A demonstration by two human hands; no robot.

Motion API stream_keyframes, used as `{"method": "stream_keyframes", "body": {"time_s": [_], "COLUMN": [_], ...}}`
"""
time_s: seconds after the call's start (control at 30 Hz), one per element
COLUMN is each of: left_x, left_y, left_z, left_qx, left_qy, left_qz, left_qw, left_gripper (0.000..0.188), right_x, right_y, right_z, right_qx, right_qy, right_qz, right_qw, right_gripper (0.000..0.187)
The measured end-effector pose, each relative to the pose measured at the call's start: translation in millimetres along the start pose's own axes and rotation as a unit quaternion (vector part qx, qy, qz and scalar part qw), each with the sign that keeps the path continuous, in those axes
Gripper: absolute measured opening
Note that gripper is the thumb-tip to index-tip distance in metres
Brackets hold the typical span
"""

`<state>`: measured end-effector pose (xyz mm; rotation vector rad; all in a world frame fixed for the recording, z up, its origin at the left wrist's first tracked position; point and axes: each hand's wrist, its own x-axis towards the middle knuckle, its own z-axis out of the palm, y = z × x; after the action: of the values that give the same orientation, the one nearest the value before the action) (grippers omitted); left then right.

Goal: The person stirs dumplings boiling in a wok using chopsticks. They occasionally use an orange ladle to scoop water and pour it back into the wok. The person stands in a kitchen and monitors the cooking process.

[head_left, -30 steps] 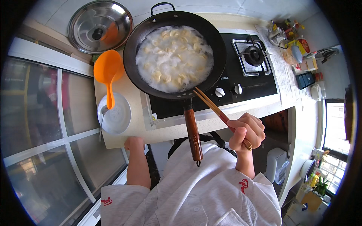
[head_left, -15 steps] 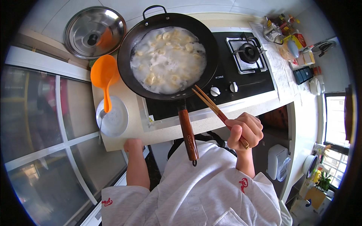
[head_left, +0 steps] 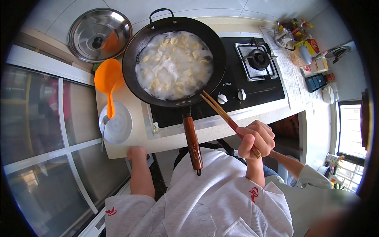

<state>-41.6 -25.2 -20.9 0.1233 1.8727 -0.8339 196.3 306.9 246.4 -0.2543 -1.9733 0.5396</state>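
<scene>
My right hand (head_left: 256, 140) is closed around a pair of wooden chopsticks (head_left: 222, 113). Their tips are by the near rim of a black wok (head_left: 130, 63), apart from the food. Pale dumplings (head_left: 179, 86) float in the foaming, cloudy water inside it. The wok's brown wooden handle (head_left: 192, 142) points toward my body, and neither hand is on it. At the counter's front edge rests my left hand (head_left: 137, 153), near a white bowl (head_left: 125, 128); its fingers are hidden from view.
An orange ladle (head_left: 106, 77) lies across the bowl's rim, where a metal spoon (head_left: 103, 134) also leans. A steel lid (head_left: 85, 33) stands against the wall. On the gas stove (head_left: 237, 104) is a second burner (head_left: 259, 59). Another person's arm (head_left: 288, 162) is close at my right.
Another person, in a pale sleeve, has come into view at my right. My hands and the chopsticks have hardly moved. The foam in the wok has shifted.
</scene>
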Motion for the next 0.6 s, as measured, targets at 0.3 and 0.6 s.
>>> {"method": "stream_keyframes", "body": {"time_s": [0.3,0.6], "left_x": [-14,-12], "left_y": [-3,-1], "left_z": [-7,-7], "left_qx": [0.041,0.027], "left_qy": [-0.038,-0.004], "left_qz": [0.012,0.032], "left_qw": [0.998,0.999], "left_gripper": [0.043,0.062], "right_x": [-6,-7], "right_y": [4,4], "right_z": [0,0], "right_qx": [0.008,0.012], "right_qy": [-0.012,-0.015], "right_qz": [0.006,0.003], "right_qw": [1.000,1.000], "right_gripper": [0.020,0.018]}}
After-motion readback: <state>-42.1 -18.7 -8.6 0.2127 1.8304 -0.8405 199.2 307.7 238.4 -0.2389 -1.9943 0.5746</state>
